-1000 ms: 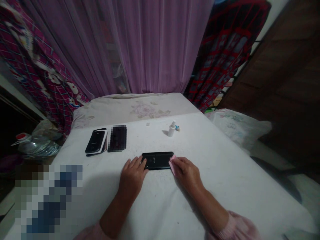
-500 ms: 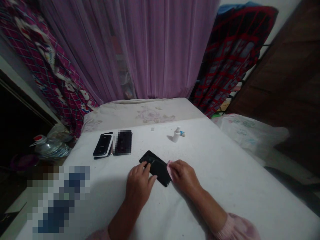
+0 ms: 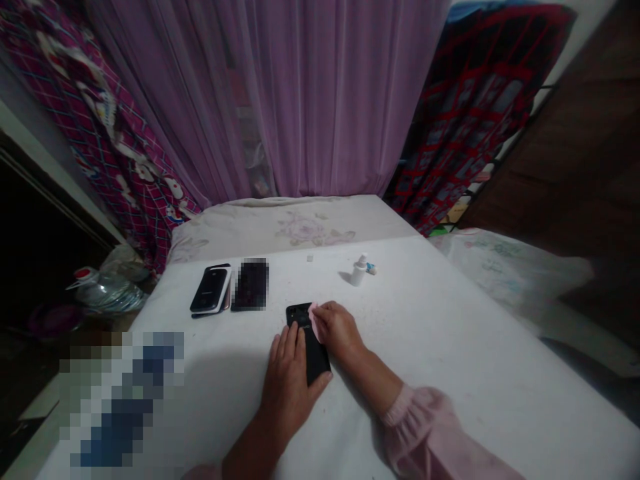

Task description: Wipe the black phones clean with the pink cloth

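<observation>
A black smartphone [image 3: 314, 353] lies back side up on the white-covered surface, its camera end pointing away from me. My left hand [image 3: 289, 380] grips it across its width, fingers on the left part and thumb at the lower right corner. A small pink cloth [image 3: 315, 320] is pinched in my right hand [image 3: 340, 328], which presses it to the phone's upper right edge. Part of the cloth is hidden by my fingers. Beyond the right hand stands a white spray bottle [image 3: 359, 272], with a small blue-and-white item [image 3: 371, 268] behind it.
Several stacked phones [image 3: 211, 290] lie at the left, beside a blurred dark flat item [image 3: 251, 285]. A tiny pale square [image 3: 310, 259] is farther back. A pixelated blue item [image 3: 125, 400] is at the lower left. A large water bottle [image 3: 107, 293] stands past the left edge.
The phone has turned to lie more straight away from me. My right hand has moved with the cloth from its right side up toward the camera end. The left thumb now reaches the lower right corner.
</observation>
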Motion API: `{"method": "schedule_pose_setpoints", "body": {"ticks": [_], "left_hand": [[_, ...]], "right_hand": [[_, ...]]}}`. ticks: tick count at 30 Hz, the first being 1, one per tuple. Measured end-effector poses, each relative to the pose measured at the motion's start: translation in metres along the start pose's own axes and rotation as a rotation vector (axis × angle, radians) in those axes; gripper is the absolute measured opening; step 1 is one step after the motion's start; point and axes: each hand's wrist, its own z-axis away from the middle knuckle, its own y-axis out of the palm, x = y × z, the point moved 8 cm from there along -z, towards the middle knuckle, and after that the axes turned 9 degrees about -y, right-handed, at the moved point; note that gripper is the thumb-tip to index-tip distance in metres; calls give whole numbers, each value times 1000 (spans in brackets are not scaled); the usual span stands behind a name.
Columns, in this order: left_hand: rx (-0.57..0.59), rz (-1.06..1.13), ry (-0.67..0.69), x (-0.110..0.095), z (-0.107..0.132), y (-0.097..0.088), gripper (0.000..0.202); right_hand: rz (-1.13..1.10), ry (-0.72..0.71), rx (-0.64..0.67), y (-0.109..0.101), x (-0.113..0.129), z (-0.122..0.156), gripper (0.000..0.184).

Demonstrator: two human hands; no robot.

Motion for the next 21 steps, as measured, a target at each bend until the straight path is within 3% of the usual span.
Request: {"method": "schedule_pose_setpoints", "body": {"ticks": [4,7,12,14,17,21], "left_hand": [[46,17,-15,0,-1,4,78],[97,22,-1,6,-6,2,81],[294,66,219,16,-12,-6,83],[330,46,184,20,-14,-8,79],[292,28,49,17,-12,-8,77],[236,10,37,1,-6,-1,72]], "right_hand": [[118,49,47,4,1,-32,27],[155,54,82,1,-2,-40,24],[170,79,80,-17,-19,-3,25],[154,75,13,-27,-21,20,32],[145,112,-66,-35,-20,41,36],[156,111,-46,-25,-14,29,31]]}}
